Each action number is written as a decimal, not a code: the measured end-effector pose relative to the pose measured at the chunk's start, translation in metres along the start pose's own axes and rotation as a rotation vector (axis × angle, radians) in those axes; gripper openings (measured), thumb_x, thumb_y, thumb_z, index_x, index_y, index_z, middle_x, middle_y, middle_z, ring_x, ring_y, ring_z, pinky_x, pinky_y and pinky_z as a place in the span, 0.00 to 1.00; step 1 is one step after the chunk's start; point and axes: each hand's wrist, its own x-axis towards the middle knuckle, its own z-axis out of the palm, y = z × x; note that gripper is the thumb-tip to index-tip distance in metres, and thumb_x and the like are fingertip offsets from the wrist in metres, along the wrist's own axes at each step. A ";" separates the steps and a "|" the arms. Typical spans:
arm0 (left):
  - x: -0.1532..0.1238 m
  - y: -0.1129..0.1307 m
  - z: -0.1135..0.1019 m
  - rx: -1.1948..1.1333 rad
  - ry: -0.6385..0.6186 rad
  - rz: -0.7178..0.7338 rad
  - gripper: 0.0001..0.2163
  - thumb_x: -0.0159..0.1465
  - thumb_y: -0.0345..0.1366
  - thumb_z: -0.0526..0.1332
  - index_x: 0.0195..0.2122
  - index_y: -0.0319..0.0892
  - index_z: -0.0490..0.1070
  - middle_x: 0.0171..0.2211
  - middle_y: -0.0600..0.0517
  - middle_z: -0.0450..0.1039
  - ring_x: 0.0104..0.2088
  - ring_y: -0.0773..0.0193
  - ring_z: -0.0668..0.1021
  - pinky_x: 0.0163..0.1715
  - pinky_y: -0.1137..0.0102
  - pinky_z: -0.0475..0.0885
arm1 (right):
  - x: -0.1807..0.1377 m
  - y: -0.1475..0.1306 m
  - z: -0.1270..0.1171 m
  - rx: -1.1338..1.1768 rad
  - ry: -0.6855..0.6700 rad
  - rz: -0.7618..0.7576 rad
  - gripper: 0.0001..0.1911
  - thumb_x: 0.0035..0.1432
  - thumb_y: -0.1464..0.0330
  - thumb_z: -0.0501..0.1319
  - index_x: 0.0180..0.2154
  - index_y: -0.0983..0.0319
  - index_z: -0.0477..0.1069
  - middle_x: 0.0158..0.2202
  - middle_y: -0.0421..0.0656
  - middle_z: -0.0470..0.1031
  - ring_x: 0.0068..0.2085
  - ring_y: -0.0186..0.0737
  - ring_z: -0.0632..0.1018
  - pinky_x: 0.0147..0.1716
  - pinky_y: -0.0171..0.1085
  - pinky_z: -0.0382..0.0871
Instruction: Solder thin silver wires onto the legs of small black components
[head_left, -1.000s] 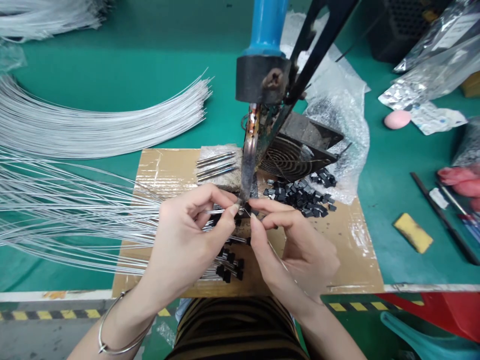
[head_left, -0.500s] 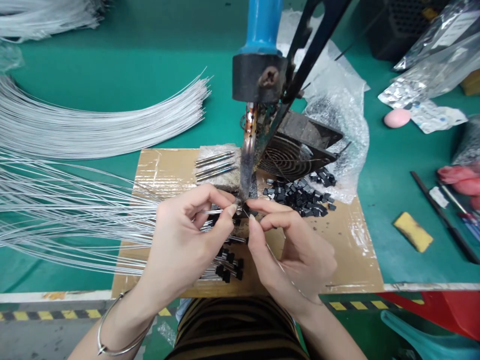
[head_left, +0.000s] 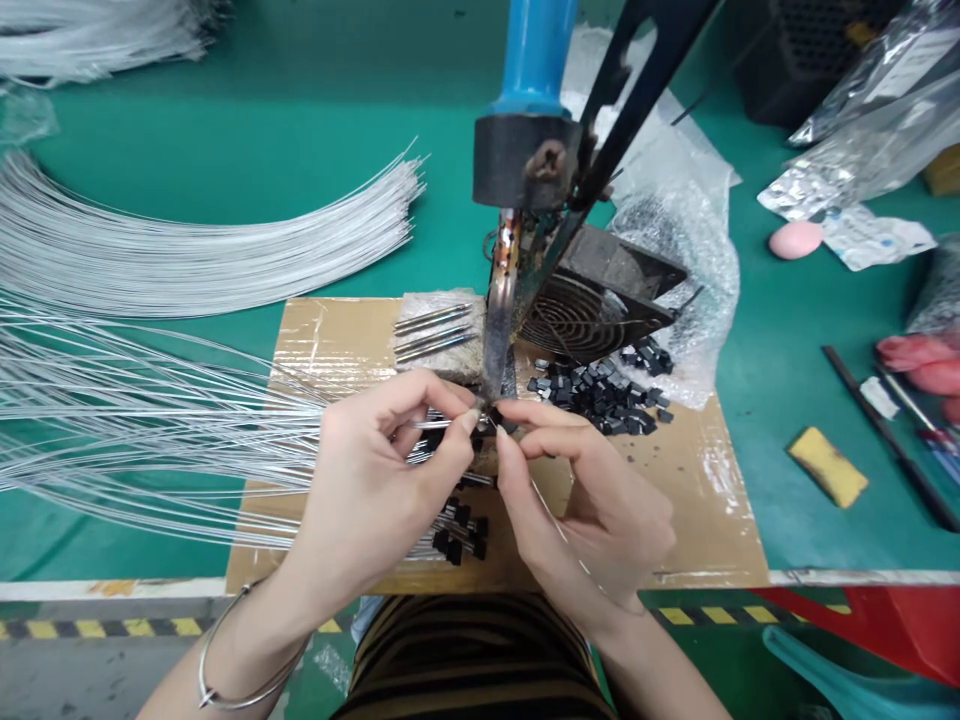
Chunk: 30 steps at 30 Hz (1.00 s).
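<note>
My left hand (head_left: 382, 475) pinches the end of a thin grey wire (head_left: 432, 425) between thumb and forefinger. My right hand (head_left: 592, 490) has thumb and forefinger closed on a thin strand of solder wire (head_left: 551, 515), which runs back across the palm toward the wrist. Between the two sets of fingertips is a small black piece, mostly hidden. Directly above it, the soldering iron (head_left: 498, 345) points down, its tip reaching the fingertips. Finished-looking wire ends with black connectors (head_left: 457, 530) lie below my left hand.
A cardboard sheet (head_left: 705, 530) covers the bench. Loose black connectors (head_left: 607, 395) are heaped right of the iron, before a black fan (head_left: 600, 300). Metal rods (head_left: 431, 330) rest on a pale block. Bundled wires (head_left: 225, 260) spread left; a yellow sponge (head_left: 827, 466) lies right.
The whole view has shifted slightly, so the iron appears a little further right. Both hands keep almost the same pose at the iron's tip.
</note>
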 end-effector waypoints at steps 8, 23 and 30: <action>0.003 -0.001 0.002 -0.005 -0.016 -0.016 0.04 0.62 0.30 0.68 0.30 0.42 0.77 0.34 0.52 0.83 0.33 0.62 0.83 0.27 0.71 0.72 | 0.001 0.001 0.002 -0.007 0.018 0.004 0.13 0.60 0.82 0.67 0.39 0.58 0.75 0.41 0.44 0.86 0.42 0.42 0.88 0.43 0.39 0.85; 0.000 0.001 0.001 -0.028 -0.004 -0.008 0.04 0.62 0.30 0.68 0.30 0.43 0.78 0.33 0.53 0.82 0.32 0.64 0.82 0.26 0.72 0.71 | -0.001 0.002 0.001 -0.002 0.013 -0.009 0.15 0.59 0.83 0.67 0.41 0.59 0.76 0.42 0.44 0.86 0.43 0.39 0.87 0.45 0.37 0.84; 0.001 0.000 0.001 0.010 -0.004 -0.013 0.04 0.62 0.30 0.68 0.29 0.42 0.77 0.33 0.52 0.83 0.31 0.63 0.82 0.26 0.71 0.71 | 0.000 0.003 0.002 0.006 0.027 -0.014 0.15 0.59 0.83 0.68 0.40 0.58 0.76 0.41 0.43 0.86 0.43 0.41 0.88 0.44 0.38 0.85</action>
